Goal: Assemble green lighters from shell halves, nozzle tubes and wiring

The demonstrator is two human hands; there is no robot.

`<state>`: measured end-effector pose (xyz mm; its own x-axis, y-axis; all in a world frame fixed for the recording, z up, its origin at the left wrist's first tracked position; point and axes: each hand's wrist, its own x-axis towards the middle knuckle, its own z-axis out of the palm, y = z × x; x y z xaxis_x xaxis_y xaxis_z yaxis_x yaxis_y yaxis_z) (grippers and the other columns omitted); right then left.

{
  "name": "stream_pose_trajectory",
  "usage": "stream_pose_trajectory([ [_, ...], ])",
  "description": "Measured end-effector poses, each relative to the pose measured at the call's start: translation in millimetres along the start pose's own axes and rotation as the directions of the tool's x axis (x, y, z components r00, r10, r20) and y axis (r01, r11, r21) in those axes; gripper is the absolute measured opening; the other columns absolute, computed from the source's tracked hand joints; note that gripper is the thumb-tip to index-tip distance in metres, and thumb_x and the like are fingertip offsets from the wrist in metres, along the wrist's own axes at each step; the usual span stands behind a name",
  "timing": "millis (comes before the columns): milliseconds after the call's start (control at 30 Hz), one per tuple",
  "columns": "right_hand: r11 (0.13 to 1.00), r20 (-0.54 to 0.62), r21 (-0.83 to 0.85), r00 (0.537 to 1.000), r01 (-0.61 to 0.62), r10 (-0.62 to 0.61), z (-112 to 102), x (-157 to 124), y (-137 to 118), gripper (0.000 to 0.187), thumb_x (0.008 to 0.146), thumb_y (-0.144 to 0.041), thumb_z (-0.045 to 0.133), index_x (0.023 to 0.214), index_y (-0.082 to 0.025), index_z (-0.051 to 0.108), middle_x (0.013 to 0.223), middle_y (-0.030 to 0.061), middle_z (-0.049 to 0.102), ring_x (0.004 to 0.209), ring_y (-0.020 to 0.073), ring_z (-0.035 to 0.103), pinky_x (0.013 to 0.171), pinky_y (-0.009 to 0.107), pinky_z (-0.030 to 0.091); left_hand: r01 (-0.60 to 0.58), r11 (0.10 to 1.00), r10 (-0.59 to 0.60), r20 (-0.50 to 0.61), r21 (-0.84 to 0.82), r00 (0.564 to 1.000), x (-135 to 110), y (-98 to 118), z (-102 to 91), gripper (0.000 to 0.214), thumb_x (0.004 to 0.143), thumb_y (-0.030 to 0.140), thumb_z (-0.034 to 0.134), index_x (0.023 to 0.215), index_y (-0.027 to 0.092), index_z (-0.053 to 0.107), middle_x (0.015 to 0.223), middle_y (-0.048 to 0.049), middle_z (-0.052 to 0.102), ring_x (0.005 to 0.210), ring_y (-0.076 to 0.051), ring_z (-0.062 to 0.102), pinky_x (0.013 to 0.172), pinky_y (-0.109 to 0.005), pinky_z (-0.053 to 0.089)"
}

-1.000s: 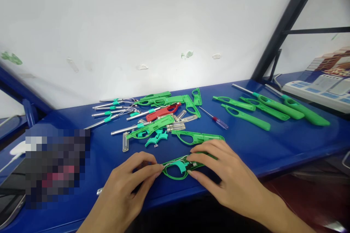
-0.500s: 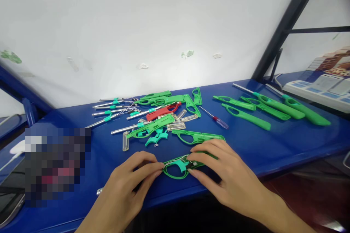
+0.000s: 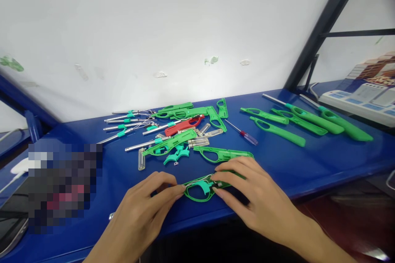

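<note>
Near the table's front edge lies an open green lighter casing half (image 3: 198,199), with a teal trigger (image 3: 204,186) and a thin wire along its loop. My left hand (image 3: 154,201) pinches the casing's narrow end between thumb and fingers. A metal tip (image 3: 111,216) shows beyond my left wrist; the rest of that part is hidden under the hand. My right hand (image 3: 247,193) grips the casing's handle side, thumb and fingertips at a small dark part (image 3: 215,187) beside the trigger. Its palm covers the rest of the handle.
Behind my hands lie another green casing half (image 3: 228,155), loose teal triggers (image 3: 176,155), clear fuel tanks (image 3: 141,159), a red casing (image 3: 182,126) and metal lighter rods (image 3: 115,136). A screwdriver (image 3: 248,137) and several green lighters (image 3: 345,125) lie rightward. A phone (image 3: 14,230) sits left.
Almost nothing differs. My left hand has shifted very slightly at the casing's narrow end; my right hand stays in place on the handle side.
</note>
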<state>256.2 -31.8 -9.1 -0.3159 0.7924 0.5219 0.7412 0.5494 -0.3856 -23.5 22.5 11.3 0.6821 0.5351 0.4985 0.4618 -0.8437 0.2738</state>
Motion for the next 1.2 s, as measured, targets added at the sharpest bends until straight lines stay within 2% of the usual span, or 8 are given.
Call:
stream_pose_trajectory([
  [133,1.0,0.007,-0.011,1.0,-0.003,0.003,-1.0,0.4,-0.1,0.017,0.108,-0.027,0.062,0.122,-0.026,0.071,0.119,0.0061,0.076,0.113,0.0277,0.068,0.102,0.05,0.053,0.056,0.998,-0.055,0.044,-0.017,0.998,0.2,-1.0,2.5,0.026,0.111,0.018,0.052,0.123,0.028,0.072,0.108,-0.002,0.067,0.085,-0.013,0.07,0.074,-0.023,0.055],
  [367,1.0,0.005,-0.012,1.0,-0.006,0.006,-0.4,0.1,-0.5,0.017,0.108,-0.026,0.062,0.123,-0.027,0.07,0.119,0.0061,0.075,0.114,0.0283,0.068,0.102,0.051,0.052,0.129,0.99,-0.124,0.087,-0.059,0.989,-1.5,-2.2,4.8,0.023,0.112,0.019,0.05,0.114,0.028,0.071,0.111,-0.0021,0.059,0.083,-0.011,0.067,0.073,-0.023,0.053],
  [533,1.0,0.007,-0.007,1.0,-0.005,0.006,-0.7,0.0,-0.2,0.016,0.107,-0.026,0.063,0.122,-0.026,0.07,0.119,0.0061,0.075,0.114,0.0285,0.067,0.101,0.051,0.052,0.134,0.988,-0.126,0.106,-0.072,0.986,-3.4,-2.6,5.8,0.022,0.112,0.019,0.049,0.115,0.028,0.068,0.111,-0.0019,0.056,0.086,-0.011,0.066,0.076,-0.023,0.052],
  [733,1.0,0.013,-0.009,1.0,0.002,-0.002,-1.0,0.4,0.8,0.017,0.108,-0.026,0.061,0.123,-0.027,0.069,0.12,0.0058,0.075,0.115,0.0283,0.066,0.101,0.051,0.051,0.119,0.992,-0.115,0.088,-0.039,0.989,-3.9,-1.9,4.2,0.025,0.112,0.02,0.05,0.124,0.031,0.068,0.114,-0.0021,0.061,0.089,-0.012,0.07,0.078,-0.023,0.055],
  [867,1.0,0.008,0.0,1.0,-0.016,0.016,-0.1,0.7,-1.2,0.02,0.108,-0.027,0.062,0.127,-0.027,0.067,0.121,0.0057,0.075,0.113,0.0283,0.068,0.1,0.051,0.053,0.101,0.994,-0.098,0.084,-0.033,0.992,-2.8,-1.8,3.5,0.024,0.111,0.018,0.05,0.121,0.029,0.069,0.113,-0.0025,0.063,0.087,-0.012,0.069,0.077,-0.024,0.055],
  [967,1.0,-0.042,0.025,0.999,-0.015,0.016,-1.6,0.1,-2.5,0.024,0.107,-0.026,0.061,0.131,-0.027,0.065,0.121,0.0065,0.075,0.113,0.0276,0.069,0.099,0.049,0.055,0.087,0.996,-0.084,0.084,-0.023,0.993,-2.4,-2.1,4.4,0.024,0.111,0.017,0.049,0.12,0.027,0.069,0.113,-0.0032,0.064,0.085,-0.012,0.068,0.075,-0.024,0.055],
  [1100,0.994,-0.156,0.103,0.986,-0.043,0.059,-12.1,-0.2,6.1,0.02,0.108,-0.023,0.058,0.125,-0.029,0.067,0.122,0.0043,0.076,0.117,0.0236,0.07,0.099,0.04,0.057,0.065,0.998,-0.065,0.048,-0.005,0.997,-0.2,-0.6,4.2,0.024,0.111,0.018,0.05,0.117,0.027,0.071,0.111,-0.0038,0.066,0.09,-0.014,0.07,0.079,-0.025,0.056],
  [1200,0.994,-0.162,0.018,0.981,-0.11,0.111,-24.2,-0.3,24.3,0.021,0.109,-0.028,0.057,0.125,-0.032,0.071,0.129,0.0029,0.076,0.124,0.0256,0.069,0.109,0.046,0.054,0.071,0.997,-0.071,0.017,0.001,0.997,2.3,2.5,-0.3,0.02,0.108,0.021,0.056,0.12,0.029,0.071,0.112,-0.0036,0.067,0.096,-0.015,0.07,0.082,-0.024,0.057],
])
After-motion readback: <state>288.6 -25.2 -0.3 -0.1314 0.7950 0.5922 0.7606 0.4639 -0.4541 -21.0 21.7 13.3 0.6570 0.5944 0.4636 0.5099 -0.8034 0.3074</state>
